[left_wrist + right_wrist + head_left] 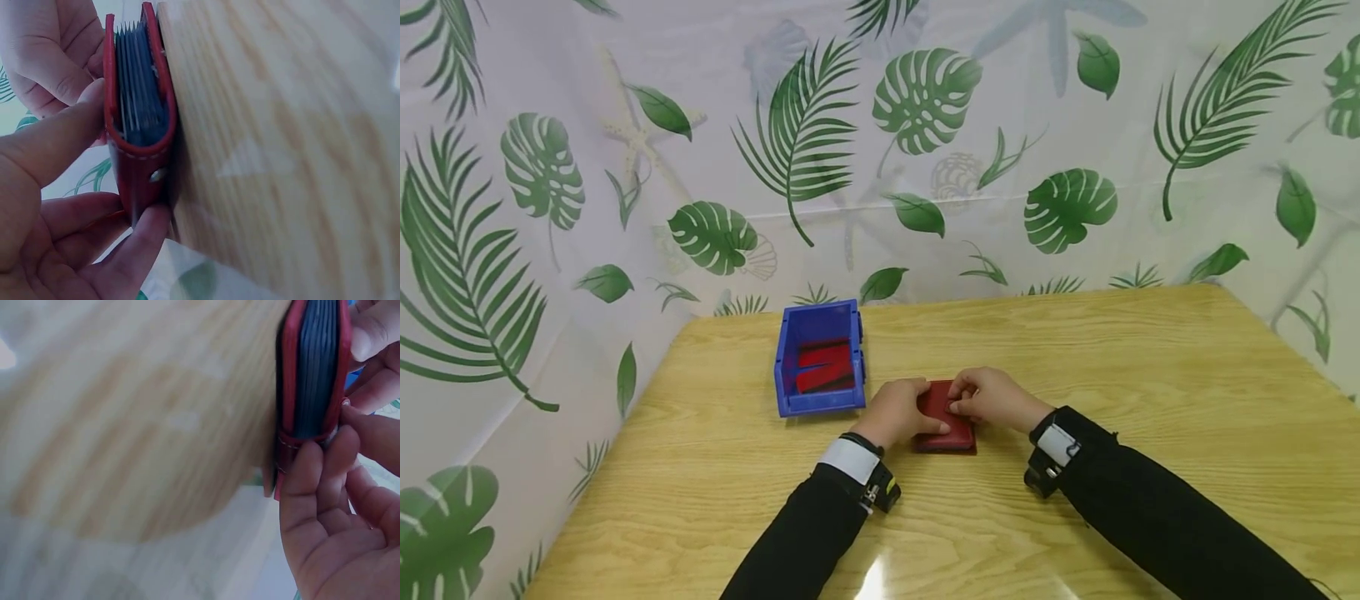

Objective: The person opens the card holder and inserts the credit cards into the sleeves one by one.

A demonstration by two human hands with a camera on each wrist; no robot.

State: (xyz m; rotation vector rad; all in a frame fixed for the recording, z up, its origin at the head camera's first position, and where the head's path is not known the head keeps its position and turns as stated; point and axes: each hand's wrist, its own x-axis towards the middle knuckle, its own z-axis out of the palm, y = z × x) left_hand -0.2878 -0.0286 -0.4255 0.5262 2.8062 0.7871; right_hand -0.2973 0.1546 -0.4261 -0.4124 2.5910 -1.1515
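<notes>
A red leather card holder [953,438] lies on the table between both hands, its stack of thin clear sleeves showing edge-on in the left wrist view. White stitching and a small metal snap run along its curved spine side. My left hand [895,412] grips the left side, thumb across the top cover and fingers along the spine. From the right, my right hand [997,400] pinches a strap at the card holder's edge between thumb and curled fingers. In the right wrist view that strap [289,445] bends round the sleeve edges, and the fingertips partly hide it.
A blue open bin [822,405] stands behind and left of the card holder, with flat red and black pieces [825,365] inside. The wood-grain table [1112,358] reaches back to a leaf-patterned cloth [970,200].
</notes>
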